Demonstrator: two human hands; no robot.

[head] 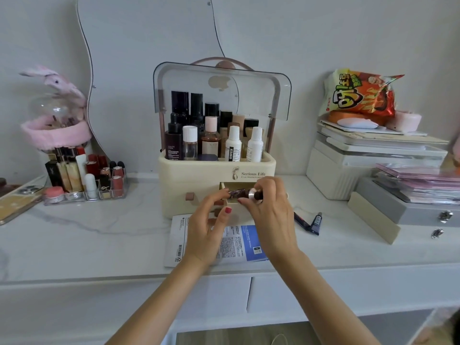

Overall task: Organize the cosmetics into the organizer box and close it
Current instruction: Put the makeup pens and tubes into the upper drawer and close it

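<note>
Snack bag atop stacked boxes

A white marble-look desk carries a cream organizer box at centre, a printed leaflet in front of it, a clear lipstick tray and phone at left, two dark tubes and stacked boxes at right.

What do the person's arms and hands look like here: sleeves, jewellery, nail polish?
Both forearms are bare, with no sleeves, watch or bracelets in view. The left hand has red polish on its thumbnail. On the right hand no polish or rings show from this angle.
</note>
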